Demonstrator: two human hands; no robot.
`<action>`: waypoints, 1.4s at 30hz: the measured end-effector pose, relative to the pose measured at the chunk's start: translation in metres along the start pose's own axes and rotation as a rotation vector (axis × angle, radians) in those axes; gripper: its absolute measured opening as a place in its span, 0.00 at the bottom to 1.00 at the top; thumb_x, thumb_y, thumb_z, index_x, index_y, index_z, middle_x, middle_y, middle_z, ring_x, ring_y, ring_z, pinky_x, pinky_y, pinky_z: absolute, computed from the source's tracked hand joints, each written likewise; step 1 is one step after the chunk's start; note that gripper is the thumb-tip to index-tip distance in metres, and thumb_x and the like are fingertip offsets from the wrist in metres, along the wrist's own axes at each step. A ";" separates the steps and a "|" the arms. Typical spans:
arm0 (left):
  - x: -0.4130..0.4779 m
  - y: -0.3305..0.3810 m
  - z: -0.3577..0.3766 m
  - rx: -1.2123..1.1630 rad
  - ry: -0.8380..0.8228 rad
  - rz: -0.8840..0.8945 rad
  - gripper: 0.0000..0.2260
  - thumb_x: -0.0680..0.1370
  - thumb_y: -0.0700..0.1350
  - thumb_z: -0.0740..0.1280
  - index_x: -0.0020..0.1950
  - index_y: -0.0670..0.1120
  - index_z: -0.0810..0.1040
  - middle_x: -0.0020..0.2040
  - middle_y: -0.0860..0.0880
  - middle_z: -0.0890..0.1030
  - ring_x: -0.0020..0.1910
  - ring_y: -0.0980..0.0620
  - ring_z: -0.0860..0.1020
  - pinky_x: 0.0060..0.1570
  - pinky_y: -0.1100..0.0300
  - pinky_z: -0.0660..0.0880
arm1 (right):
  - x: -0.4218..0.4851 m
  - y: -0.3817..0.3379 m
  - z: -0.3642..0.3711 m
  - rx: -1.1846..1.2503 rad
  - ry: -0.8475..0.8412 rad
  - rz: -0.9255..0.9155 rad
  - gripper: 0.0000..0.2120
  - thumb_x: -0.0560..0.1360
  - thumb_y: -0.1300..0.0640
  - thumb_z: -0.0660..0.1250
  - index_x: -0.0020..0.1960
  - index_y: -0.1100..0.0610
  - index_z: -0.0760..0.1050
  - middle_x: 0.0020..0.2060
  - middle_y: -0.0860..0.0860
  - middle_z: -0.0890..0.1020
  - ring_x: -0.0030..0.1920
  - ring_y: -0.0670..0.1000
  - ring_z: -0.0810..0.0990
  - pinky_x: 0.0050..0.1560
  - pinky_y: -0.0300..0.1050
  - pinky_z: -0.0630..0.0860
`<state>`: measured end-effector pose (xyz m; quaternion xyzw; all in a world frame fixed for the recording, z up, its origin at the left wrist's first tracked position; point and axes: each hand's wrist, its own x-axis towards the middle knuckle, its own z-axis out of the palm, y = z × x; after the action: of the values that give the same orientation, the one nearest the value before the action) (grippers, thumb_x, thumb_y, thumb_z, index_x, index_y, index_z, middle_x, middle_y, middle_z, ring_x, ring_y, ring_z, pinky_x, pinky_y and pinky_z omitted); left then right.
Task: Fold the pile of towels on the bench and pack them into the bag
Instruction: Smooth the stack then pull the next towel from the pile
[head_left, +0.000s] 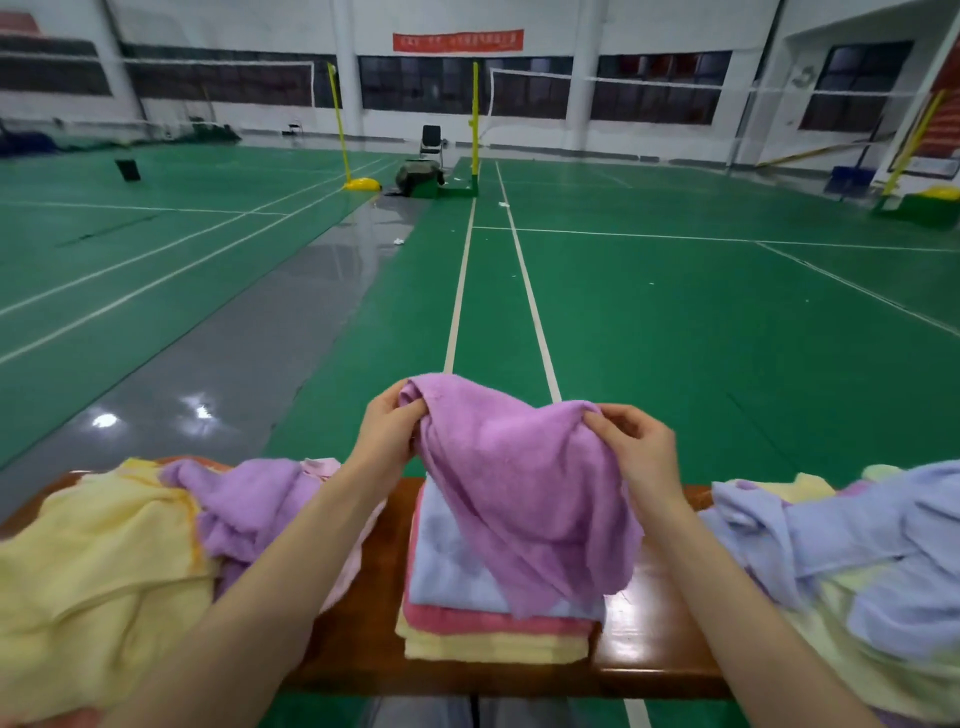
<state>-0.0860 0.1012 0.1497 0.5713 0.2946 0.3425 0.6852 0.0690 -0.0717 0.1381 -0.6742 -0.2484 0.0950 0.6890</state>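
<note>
1. Nearest me, the bench (654, 639) carries a folded stack (467, 629) at its middle: yellow at the bottom, pink above it, pale blue on top, edges fairly square.
2. Loose piles sit at either end. A crumpled yellow towel (93, 571) and a lilac towel (244, 499) lie to my left, and a heap of blue towels (857, 545) to my right. All of it is unfolded.
3. Above the stack I am holding the purple towel (519, 493) up in the air, with its lower hem draping onto the blue layer.
4. My left hand (387, 434) has fingers and thumb pinched on a bunched top corner. My right hand (641, 452) pinches the opposite top edge between thumb and forefinger, with the other fingers curled loosely behind.
5. I judge it to be light, limp terry. It sags between the grips and holds no shape of its own, but the nap should keep it from slipping.
6. The best hold is at the true corners, not at gathered folds. I would work each pinch outward until the top edge pulls straight, then lay the towel flat on the bench.
7. I cannot see a bag near the bench. Farther off, on the green court, a dark bundle (418, 179) lies by a yellow net post (474, 119), and I cannot tell what it is.
</note>
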 end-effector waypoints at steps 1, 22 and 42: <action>0.003 -0.009 -0.011 0.007 0.074 -0.029 0.10 0.77 0.30 0.59 0.44 0.43 0.76 0.38 0.46 0.78 0.34 0.53 0.76 0.31 0.66 0.74 | -0.002 0.008 0.006 -0.042 -0.063 0.018 0.05 0.72 0.67 0.69 0.46 0.59 0.78 0.39 0.49 0.81 0.40 0.45 0.78 0.41 0.28 0.74; -0.055 -0.125 0.022 1.111 -0.752 0.775 0.23 0.73 0.56 0.63 0.68 0.53 0.72 0.70 0.54 0.69 0.69 0.56 0.64 0.70 0.61 0.51 | -0.035 0.076 -0.021 -0.679 -0.251 -0.049 0.07 0.74 0.54 0.69 0.50 0.53 0.82 0.49 0.47 0.83 0.48 0.47 0.79 0.42 0.37 0.71; -0.047 -0.132 0.032 1.082 -0.648 0.656 0.21 0.74 0.58 0.54 0.56 0.50 0.79 0.46 0.50 0.76 0.45 0.56 0.65 0.45 0.63 0.57 | -0.018 0.085 -0.029 -0.623 -0.217 -0.332 0.16 0.73 0.43 0.65 0.56 0.49 0.78 0.59 0.43 0.76 0.61 0.43 0.71 0.64 0.46 0.67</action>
<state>-0.0714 0.0299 0.0259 0.9638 0.0173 0.1496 0.2198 0.0847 -0.0997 0.0520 -0.7881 -0.4432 -0.0273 0.4262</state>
